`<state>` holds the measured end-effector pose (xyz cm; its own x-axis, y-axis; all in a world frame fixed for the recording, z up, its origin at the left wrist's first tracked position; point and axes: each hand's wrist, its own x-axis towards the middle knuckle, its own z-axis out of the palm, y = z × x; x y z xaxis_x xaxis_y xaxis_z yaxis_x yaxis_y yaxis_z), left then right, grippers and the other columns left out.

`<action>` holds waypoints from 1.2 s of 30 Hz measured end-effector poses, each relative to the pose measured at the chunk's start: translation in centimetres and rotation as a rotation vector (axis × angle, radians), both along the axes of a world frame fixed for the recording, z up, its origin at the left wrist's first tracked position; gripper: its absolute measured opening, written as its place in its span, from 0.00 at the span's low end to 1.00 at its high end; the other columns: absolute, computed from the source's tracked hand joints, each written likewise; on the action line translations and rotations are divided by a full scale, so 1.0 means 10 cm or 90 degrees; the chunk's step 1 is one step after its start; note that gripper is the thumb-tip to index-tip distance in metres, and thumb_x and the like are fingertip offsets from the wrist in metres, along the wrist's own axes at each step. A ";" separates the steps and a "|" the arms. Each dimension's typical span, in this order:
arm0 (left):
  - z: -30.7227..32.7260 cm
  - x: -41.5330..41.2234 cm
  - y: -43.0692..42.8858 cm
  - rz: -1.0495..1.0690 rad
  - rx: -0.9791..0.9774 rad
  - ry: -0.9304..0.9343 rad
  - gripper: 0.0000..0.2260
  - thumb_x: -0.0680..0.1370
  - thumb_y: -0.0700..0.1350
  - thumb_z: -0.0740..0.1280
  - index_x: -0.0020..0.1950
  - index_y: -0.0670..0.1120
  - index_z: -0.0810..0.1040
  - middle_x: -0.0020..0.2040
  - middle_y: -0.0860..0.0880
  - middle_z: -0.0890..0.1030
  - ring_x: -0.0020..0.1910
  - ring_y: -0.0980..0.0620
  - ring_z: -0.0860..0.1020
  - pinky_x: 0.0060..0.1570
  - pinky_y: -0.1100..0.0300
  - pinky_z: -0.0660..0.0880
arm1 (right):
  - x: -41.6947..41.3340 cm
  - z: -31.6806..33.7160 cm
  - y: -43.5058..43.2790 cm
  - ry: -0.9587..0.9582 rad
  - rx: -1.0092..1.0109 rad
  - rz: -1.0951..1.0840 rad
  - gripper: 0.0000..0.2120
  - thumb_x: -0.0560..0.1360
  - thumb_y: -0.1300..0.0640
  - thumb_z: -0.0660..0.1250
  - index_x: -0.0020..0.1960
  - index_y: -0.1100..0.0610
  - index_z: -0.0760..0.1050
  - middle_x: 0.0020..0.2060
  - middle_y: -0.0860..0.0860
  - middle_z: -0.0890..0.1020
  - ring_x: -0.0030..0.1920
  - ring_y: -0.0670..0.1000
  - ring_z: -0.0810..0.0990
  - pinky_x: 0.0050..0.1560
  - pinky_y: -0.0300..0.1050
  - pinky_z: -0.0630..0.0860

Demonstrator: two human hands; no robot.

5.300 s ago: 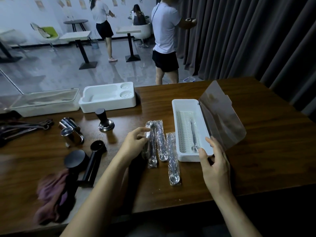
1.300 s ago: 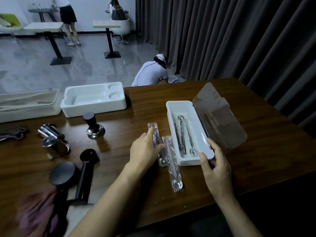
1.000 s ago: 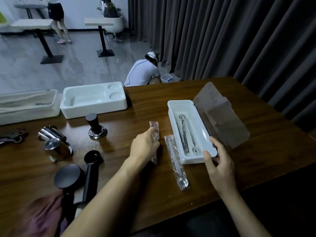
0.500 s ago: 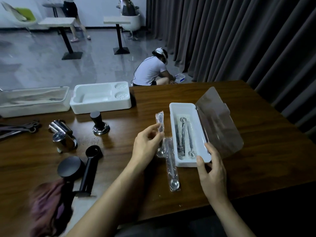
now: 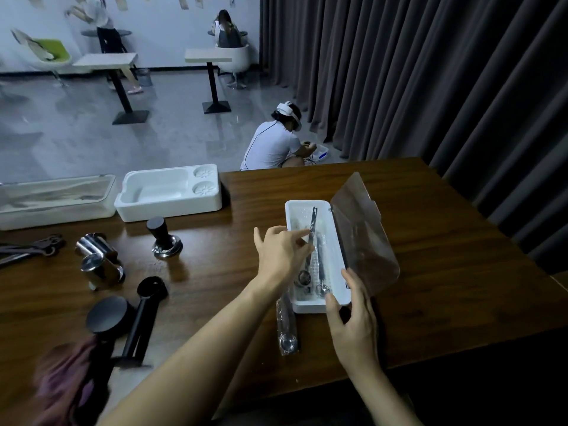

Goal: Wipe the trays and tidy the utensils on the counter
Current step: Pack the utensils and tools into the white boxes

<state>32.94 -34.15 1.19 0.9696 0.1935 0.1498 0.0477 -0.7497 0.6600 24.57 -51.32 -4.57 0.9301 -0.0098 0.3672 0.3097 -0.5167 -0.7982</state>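
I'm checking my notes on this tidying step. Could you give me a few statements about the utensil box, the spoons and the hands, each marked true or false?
1. The left hand pinches a plastic-wrapped metal spoon over the white plastic utensil box. True.
2. The box's clear plastic lid is closed. False: it stands open on the box's right side.
3. A second wrapped spoon lies on the brown wooden table by the box's near left corner. True.
4. The right hand holds the purple cloth. False: it grips the box's near end; the cloth lies at the table's near left.
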 end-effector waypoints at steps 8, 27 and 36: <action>-0.11 0.07 -0.19 0.020 -0.028 0.005 0.18 0.79 0.58 0.69 0.68 0.54 0.81 0.50 0.56 0.86 0.76 0.51 0.63 0.75 0.34 0.32 | 0.01 0.01 0.00 0.014 -0.003 0.005 0.27 0.79 0.40 0.60 0.76 0.48 0.65 0.75 0.45 0.68 0.75 0.40 0.65 0.69 0.27 0.61; -0.47 -0.63 0.45 -0.001 -0.050 0.038 0.22 0.77 0.59 0.68 0.72 0.62 0.75 0.56 0.58 0.78 0.56 0.55 0.77 0.57 0.50 0.77 | 0.04 0.01 0.00 -0.006 -0.020 0.008 0.27 0.79 0.42 0.60 0.74 0.54 0.68 0.74 0.50 0.70 0.74 0.47 0.68 0.69 0.28 0.62; -0.50 -0.78 0.44 -0.053 0.135 0.124 0.36 0.73 0.65 0.71 0.79 0.58 0.64 0.58 0.48 0.73 0.57 0.45 0.74 0.59 0.48 0.74 | 0.04 -0.01 -0.01 -0.007 -0.004 0.013 0.27 0.79 0.42 0.60 0.75 0.53 0.68 0.74 0.49 0.70 0.74 0.47 0.67 0.70 0.30 0.62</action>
